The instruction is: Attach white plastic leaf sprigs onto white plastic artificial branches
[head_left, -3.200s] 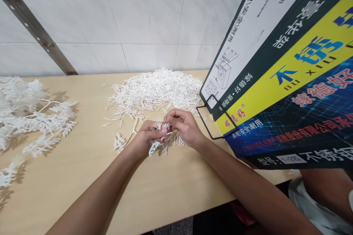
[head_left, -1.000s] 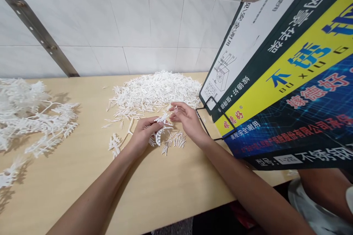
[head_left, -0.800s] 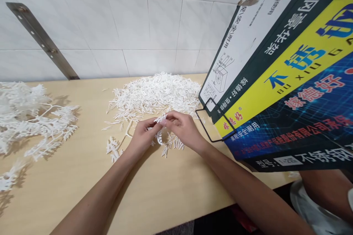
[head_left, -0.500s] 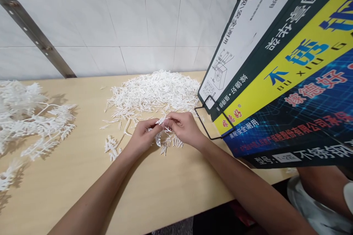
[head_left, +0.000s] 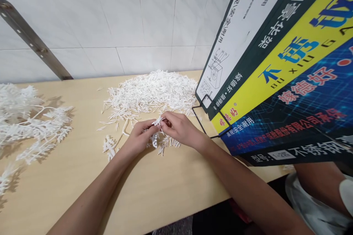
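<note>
My left hand (head_left: pixel 142 135) pinches a small white branched plastic piece (head_left: pixel 157 121), its thin prongs sticking up between the fingers. Pressed against it from the other side, my right hand (head_left: pixel 179 128) has its thumb and fingers closed on the same piece. Just behind both hands spreads a heap of thin white plastic bits (head_left: pixel 157 90). More loose bits (head_left: pixel 168 143) lie below the fingers. To the left of my left hand rests a white branched frame (head_left: pixel 110 146) with a curved stem.
A large pile of white branched plastic frames (head_left: pixel 33 121) covers the table's left side. A printed cardboard panel (head_left: pixel 275 80) leans at right beside a black wire stand (head_left: pixel 205 132). Another person's arm (head_left: pixel 320 183) shows behind it. A metal bracket (head_left: pixel 35 40) crosses the tiled wall.
The view has shifted slightly. Both hands stay together at the white piece, whose prongs now fan out a little differently. My right fingers are more curled over it.
</note>
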`<state>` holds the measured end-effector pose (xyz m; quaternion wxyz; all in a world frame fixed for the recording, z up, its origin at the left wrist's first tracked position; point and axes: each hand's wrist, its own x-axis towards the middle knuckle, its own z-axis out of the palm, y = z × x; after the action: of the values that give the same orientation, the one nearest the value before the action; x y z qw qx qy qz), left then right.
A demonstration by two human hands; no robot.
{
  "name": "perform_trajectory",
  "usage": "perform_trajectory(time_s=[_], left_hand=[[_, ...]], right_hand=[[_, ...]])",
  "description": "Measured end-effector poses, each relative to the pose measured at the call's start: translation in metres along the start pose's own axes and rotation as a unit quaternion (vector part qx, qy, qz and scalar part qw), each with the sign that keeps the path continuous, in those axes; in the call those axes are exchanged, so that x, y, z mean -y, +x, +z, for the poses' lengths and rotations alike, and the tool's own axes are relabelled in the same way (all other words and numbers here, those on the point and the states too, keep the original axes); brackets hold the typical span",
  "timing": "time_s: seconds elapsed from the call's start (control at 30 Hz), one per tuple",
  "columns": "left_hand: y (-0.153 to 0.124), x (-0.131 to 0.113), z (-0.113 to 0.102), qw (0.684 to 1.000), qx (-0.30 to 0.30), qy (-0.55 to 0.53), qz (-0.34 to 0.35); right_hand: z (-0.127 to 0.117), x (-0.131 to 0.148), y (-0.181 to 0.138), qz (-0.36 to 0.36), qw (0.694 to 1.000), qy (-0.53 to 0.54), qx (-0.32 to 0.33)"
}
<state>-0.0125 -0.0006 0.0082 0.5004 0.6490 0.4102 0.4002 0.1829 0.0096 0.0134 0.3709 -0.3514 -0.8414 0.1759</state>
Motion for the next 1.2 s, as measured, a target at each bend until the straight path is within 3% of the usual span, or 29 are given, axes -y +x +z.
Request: perform_trajectory(time_s=[0.27,0.43,0.7,0.87,1.03,1.2], left_hand=[[-0.003,-0.001,0.001,0.999,0.011,-0.023,-0.028],[0.002,-0.001,0.004,0.999,-0.033,0.022,-0.017],[0.001,0.005,-0.001,0.994,0.035,0.101,0.029],[-0.001,0.002,-0.004,0.989,0.062,0.134,0.024],[-0.001,0.002,-0.005,0.987,0.084,0.136,0.014],[0.000,0.003,-0.005,0.985,0.131,0.114,0.008]], right_hand=[[0.001,0.000,0.001,0.047,0.998,0.039,0.000],[0.000,0.001,0.004,0.117,0.989,0.052,-0.072],[-0.005,0.001,0.004,0.073,0.992,0.037,0.096],[-0.005,-0.007,0.003,0.014,0.994,-0.011,0.112],[0.000,-0.010,-0.002,0.023,0.994,-0.039,0.095],[-0.004,-0.011,0.002,0.021,0.998,0.022,0.062]])
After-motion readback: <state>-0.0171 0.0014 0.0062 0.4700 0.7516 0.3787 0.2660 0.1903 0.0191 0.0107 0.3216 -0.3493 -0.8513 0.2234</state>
